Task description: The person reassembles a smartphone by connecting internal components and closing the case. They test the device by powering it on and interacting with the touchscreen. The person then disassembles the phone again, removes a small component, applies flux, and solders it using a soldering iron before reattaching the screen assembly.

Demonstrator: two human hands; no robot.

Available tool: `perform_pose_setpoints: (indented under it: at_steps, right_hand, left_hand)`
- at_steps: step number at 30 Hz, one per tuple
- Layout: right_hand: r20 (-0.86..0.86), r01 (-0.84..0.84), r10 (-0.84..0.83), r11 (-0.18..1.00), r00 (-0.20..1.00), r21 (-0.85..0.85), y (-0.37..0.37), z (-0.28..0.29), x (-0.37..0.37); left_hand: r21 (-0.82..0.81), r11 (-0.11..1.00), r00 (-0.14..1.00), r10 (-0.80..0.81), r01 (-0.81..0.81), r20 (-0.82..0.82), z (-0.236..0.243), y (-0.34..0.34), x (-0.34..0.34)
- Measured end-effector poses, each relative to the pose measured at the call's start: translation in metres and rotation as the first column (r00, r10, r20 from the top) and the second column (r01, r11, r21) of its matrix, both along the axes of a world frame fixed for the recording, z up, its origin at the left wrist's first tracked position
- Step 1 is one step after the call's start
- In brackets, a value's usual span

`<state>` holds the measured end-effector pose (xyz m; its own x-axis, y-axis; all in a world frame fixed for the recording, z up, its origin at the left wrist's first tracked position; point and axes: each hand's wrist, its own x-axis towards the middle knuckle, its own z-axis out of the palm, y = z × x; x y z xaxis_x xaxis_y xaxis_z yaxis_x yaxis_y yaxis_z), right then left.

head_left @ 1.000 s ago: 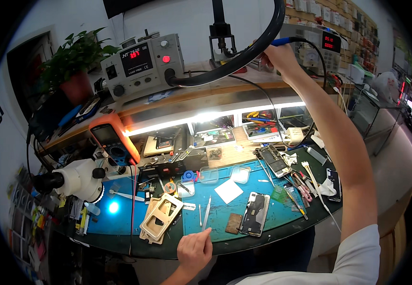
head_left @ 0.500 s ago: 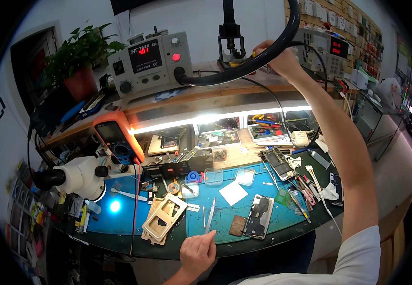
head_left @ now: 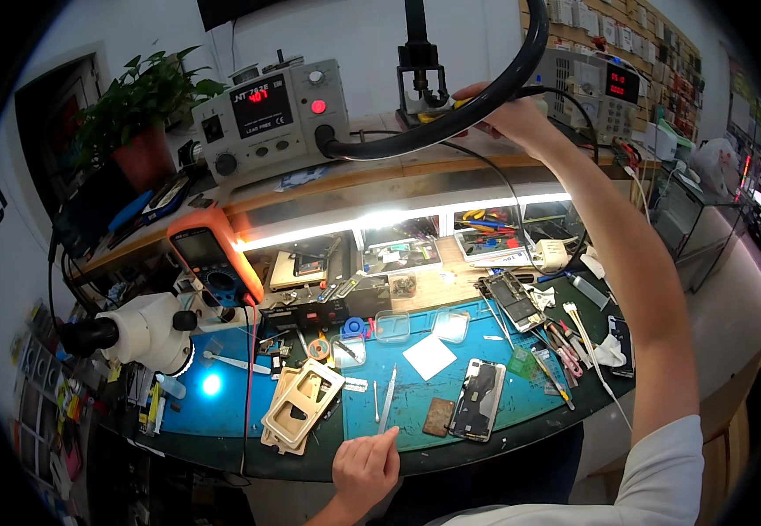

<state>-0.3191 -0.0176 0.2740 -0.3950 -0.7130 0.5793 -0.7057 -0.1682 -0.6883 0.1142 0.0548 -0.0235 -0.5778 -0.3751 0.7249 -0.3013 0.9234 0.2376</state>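
Note:
My right arm stretches up to the back shelf, and my right hand (head_left: 521,121) is at the metal stand (head_left: 421,66). Its fingers curl behind the thick black hose (head_left: 433,138), by a yellow part (head_left: 440,116) at the stand's foot; what they grip is mostly hidden. Low at the bench's front edge, my left hand (head_left: 364,466) is closed, its fingertips against the lower end of the tweezers (head_left: 388,399); whether it grips them cannot be told. A cotton swab (head_left: 377,401) lies alongside. Right of these are a brown plate (head_left: 438,417) and an opened phone part (head_left: 478,401).
A hot-air station (head_left: 266,114) with a red display stands on the shelf, a power supply (head_left: 586,92) at right. An orange multimeter (head_left: 214,254), a microscope (head_left: 148,333), beige phone moulds (head_left: 304,405), a white sheet (head_left: 429,356) and another opened phone (head_left: 512,301) occupy the bench.
My right hand has shifted slightly left and lower toward the foot of the stand. The station's red reading has changed. My left hand has stayed in place.

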Motion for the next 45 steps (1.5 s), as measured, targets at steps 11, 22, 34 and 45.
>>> perform_pose_setpoints:
  at_steps: [11, 22, 34, 45]
  right_hand:
    - [0.13, 0.313, -0.304, 0.948, 0.944, -0.058, -0.001, 0.006, 0.005]
    - [0.554, 0.187, 0.061, 0.906, 0.83, -0.38, 0.069, -0.018, 0.003]
    - [0.562, -0.057, 0.329, 0.894, 0.759, -0.445, 0.269, -0.204, 0.089]
    - [0.709, -0.025, 0.413, 0.873, 0.572, -0.488, 0.318, -0.228, 0.076]
  left_hand:
    - [-0.015, 0.999, 0.999, 0.039, -0.039, 0.018, -0.003, -0.001, 0.0]
    - [-0.027, 0.999, 0.999, 0.047, -0.047, 0.014, -0.001, 0.001, -0.002]
    - [0.077, 0.978, 0.98, -0.196, 0.194, 0.024, 0.009, 0.01, -0.008]
    - [0.055, 0.865, 0.825, -0.494, 0.499, 0.274, 0.051, 0.045, -0.14]
